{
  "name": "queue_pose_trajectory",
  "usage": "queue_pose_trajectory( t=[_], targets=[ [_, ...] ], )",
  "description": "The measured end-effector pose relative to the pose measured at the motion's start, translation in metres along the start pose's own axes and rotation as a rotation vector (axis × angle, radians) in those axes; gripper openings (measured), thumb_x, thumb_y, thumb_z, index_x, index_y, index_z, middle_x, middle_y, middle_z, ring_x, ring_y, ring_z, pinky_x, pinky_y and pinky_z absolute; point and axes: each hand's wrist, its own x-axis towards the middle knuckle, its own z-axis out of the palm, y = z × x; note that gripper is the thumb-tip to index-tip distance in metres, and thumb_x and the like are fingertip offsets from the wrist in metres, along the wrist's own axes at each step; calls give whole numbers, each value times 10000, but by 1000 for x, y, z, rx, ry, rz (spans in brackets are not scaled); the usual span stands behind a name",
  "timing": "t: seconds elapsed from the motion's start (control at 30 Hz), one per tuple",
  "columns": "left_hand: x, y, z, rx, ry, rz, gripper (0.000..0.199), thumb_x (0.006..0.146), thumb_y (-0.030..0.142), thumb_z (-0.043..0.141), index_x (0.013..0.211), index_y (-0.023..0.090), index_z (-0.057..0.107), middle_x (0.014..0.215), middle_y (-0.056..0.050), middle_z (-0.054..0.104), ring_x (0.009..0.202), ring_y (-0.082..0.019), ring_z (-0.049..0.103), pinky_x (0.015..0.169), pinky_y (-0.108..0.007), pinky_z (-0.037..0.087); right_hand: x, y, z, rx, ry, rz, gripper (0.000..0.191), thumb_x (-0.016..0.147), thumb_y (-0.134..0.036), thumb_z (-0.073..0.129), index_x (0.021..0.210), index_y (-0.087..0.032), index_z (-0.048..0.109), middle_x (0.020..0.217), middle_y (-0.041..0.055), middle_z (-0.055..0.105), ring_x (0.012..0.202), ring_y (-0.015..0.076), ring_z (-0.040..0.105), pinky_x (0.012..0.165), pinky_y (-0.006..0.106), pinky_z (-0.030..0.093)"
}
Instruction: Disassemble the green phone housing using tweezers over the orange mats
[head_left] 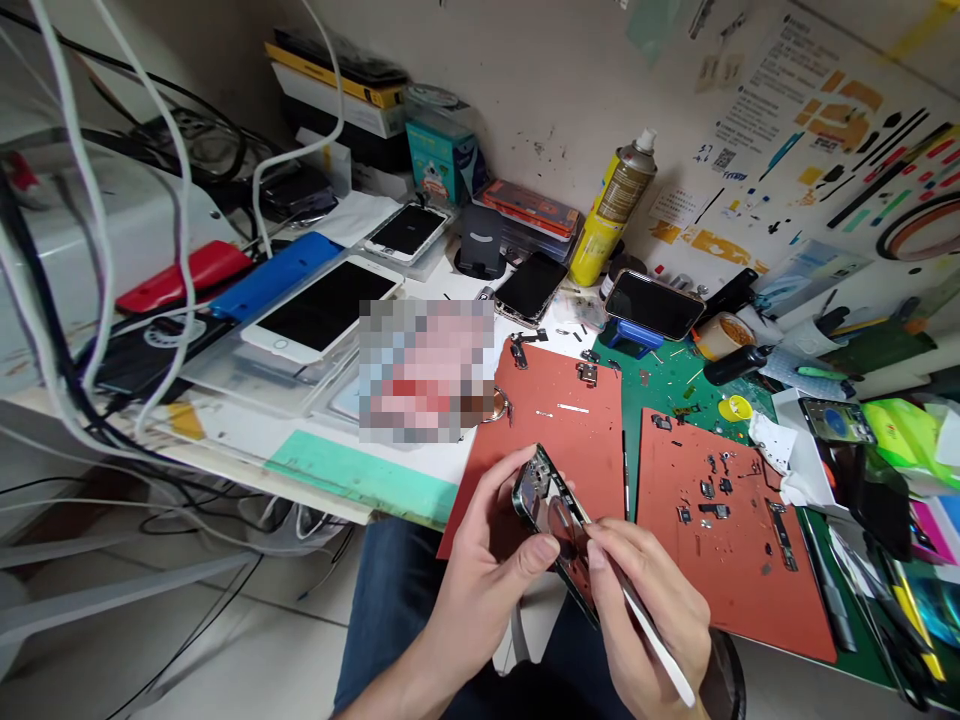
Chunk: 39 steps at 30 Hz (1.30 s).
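Pinching a thin white stick tool (654, 642) in my bare right hand (651, 570), finger and thumb closed, I should press lightly. My left hand (484, 565) curls half-open around the dark metal phone shell (551, 503), above my dark blue jeans (384, 600); it should hold steady, not squeeze. Beyond, tiny black and silver parts (715, 511) lie on a flat rust-red mat (757, 612) I mustn't bump.

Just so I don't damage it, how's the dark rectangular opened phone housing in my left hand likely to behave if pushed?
The phone housing is probably stiff, given its straight rim. Its exposed inner parts look fragile, so the slim white tool might damage them. Being thin, it could tip in your left hand.
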Motion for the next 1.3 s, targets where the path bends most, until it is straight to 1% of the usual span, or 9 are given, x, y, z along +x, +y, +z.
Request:
queue_pose_trajectory(
  t=[0.13,0.23,0.37,0.47,0.67,0.83,1.0,1.13,1.3],
  targets=[
    [1,2,1,-11,1,8,601,979,381,831,1529,420,591,1369,-40,740,1230,-250,725,1073,-333,559,-2,0,-1,16,-20,9,339,969,35,661,1198,-182,787,1061,95,798,954,196,800,845,269,684],
    [1,3,2,-6,5,17,586,977,370,834,1516,416,608,1357,-40,744,1220,-245,728,1052,-314,566,-1,0,-2,-3,-20,-14,355,962,44,675,1218,-175,788,1062,95,807,947,197,807,849,275,692],
    [2,3,2,1,2,23,587,977,373,832,1518,423,608,1349,-37,738,1204,-241,724,1055,-327,568,1,2,-3,-78,19,-129,395,941,78,694,1265,-134,776,1054,109,839,946,212,834,891,298,713],
    [2,2,1,25,18,34,598,961,376,850,1510,425,618,1326,-27,732,1187,-233,717,1064,-325,555,0,4,-4,-151,-12,-224,390,940,86,704,1278,-95,780,1091,151,853,1002,235,847,912,312,724],
    [1,-2,-2,80,51,50,656,902,409,904,1500,399,634,1291,-25,725,1178,-244,696,1099,-349,524,0,4,-8,-209,-36,-291,345,944,84,709,1245,-62,790,1072,177,860,998,245,857,896,313,736],
    [0,-3,-2,123,77,45,730,870,448,921,1527,341,623,1309,-67,725,1168,-286,699,1102,-404,534,6,1,-8,-235,-33,-317,301,945,67,717,1200,-72,799,1029,172,865,956,246,865,866,303,742],
    [0,-3,-1,137,107,35,787,820,477,953,1520,304,638,1292,-98,743,1157,-320,705,1076,-437,560,7,0,-9,-247,-51,-304,345,936,68,721,1236,-83,797,1054,172,865,956,257,867,874,313,746],
    [0,-3,-2,132,99,37,773,829,469,948,1520,309,638,1301,-94,734,1165,-314,698,1082,-429,549,7,0,-9,-243,-65,-308,340,938,70,719,1237,-74,793,1056,185,862,965,259,865,872,320,747],
    [0,-3,-2,110,61,43,712,878,438,920,1522,368,624,1327,-51,704,1175,-269,679,1092,-376,518,5,1,-8,-244,-70,-307,355,933,84,725,1256,-52,783,1071,208,856,996,262,859,881,327,746]
  ],
)
